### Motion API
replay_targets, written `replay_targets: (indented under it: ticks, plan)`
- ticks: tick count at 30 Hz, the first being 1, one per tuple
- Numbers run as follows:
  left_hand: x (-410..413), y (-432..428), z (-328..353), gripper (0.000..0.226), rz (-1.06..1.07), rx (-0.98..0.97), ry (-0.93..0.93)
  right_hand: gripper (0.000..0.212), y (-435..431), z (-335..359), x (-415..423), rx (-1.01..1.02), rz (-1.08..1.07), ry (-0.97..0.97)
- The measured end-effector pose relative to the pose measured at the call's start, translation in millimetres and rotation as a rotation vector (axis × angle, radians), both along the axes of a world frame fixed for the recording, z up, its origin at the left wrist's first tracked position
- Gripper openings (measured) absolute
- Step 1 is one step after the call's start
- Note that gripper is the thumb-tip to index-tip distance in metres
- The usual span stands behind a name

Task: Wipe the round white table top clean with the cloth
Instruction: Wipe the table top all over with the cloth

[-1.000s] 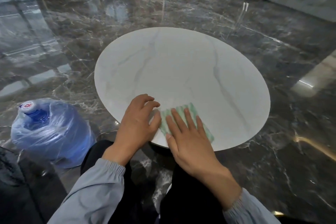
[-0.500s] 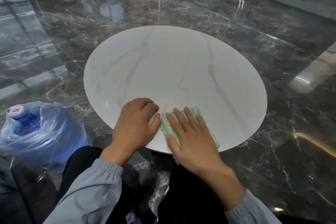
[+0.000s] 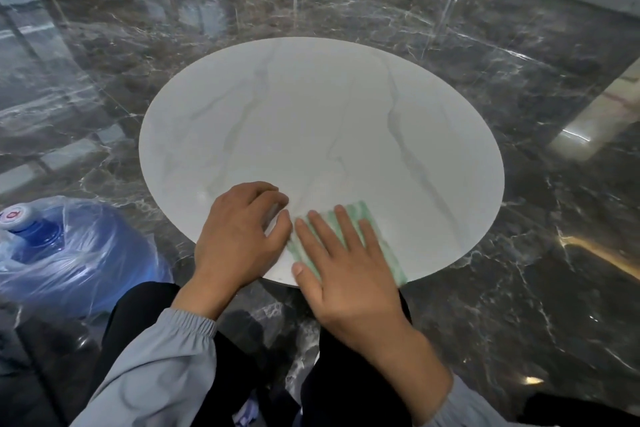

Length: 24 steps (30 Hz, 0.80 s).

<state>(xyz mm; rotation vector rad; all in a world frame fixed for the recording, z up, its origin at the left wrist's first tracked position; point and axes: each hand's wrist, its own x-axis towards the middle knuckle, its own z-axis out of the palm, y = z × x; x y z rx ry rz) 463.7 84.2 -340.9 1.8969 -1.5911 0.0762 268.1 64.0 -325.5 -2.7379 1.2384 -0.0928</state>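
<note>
Right hand point(image 3: 346, 274) flat, fingers straight, pressing cloth point(image 3: 361, 209) at near counter point(image 3: 311, 107) edge. Left hand point(image 3: 239, 236) loosely curled beside it, holding nothing. Wipe looks barely begun; most of counter left.

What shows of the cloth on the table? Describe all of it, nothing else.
The cloth is a thin, pale green and white patterned rectangle lying flat at the near edge of the round white table top. The right hand presses on it with straight, spread fingers, covering most of it; only its far corner, right strip and left edge show. Its near corner reaches the table's rim. The left hand rests beside it; contact is unclear.
</note>
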Motion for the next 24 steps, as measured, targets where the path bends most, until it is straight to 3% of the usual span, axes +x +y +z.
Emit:
replay_targets:
  ticks: [3,6,9,17,20,24]
  plan:
    - [1,0,0,0.034,-0.011,-0.002,-0.003,0.061,-19,3,-38,0.024,-0.021,0.004]
    - [-1,-1,1,0.033,-0.002,-0.019,-0.001,0.056,-38,7,-75,0.0,-0.207,-0.065]
    - [-2,-2,1,0.031,0.01,-0.015,0.017,0.057,-28,-1,-67,-0.049,-0.276,-0.115]
    - [4,-1,10,0.02,0.0,0.039,0.236,0.055,28,-18,35,-0.149,0.033,-0.1]
    - [7,1,12,0.021,-0.003,0.03,0.306,0.057,15,-15,12,-0.161,0.087,-0.051]
    - [7,2,12,0.02,-0.014,0.006,0.315,0.058,0,-8,-43,-0.132,0.001,-0.001]
